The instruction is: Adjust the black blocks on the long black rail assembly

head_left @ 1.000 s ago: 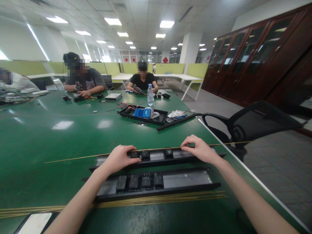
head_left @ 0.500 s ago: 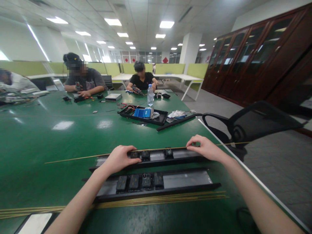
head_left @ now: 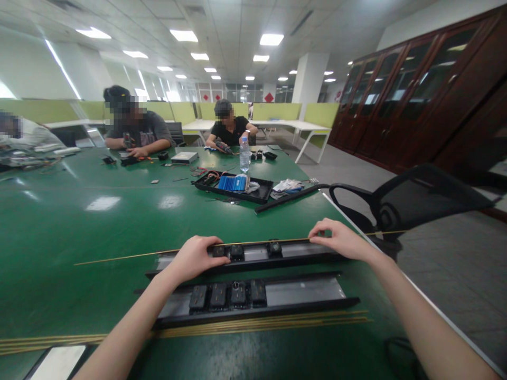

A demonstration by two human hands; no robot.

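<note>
A thin brass rod (head_left: 130,257) lies lengthwise along the far edge of a black channel rail (head_left: 301,259). My right hand (head_left: 330,238) pinches the rod between thumb and fingertips near the rail's right end. My left hand (head_left: 195,257) is closed over the left part of this rail, fingers at its far edge by the rod and thumb on the near side. Small black blocks (head_left: 236,252) sit inside the rail, one partly behind my left thumb. Closer to me, a second black rail (head_left: 304,292) holds several black blocks (head_left: 218,295) side by side.
Several brass rods (head_left: 253,324) lie before the near rail, beside a white-faced flat object (head_left: 59,363). Beyond are a black tray (head_left: 257,196) with a blue finned part, gloves (head_left: 287,187) and a water bottle (head_left: 244,155). Co-workers sit across; an office chair (head_left: 428,198) stands right.
My right hand has slid a little to the right at the rod. My left hand and both rails look unmoved. The far co-worker's head has turned slightly.
</note>
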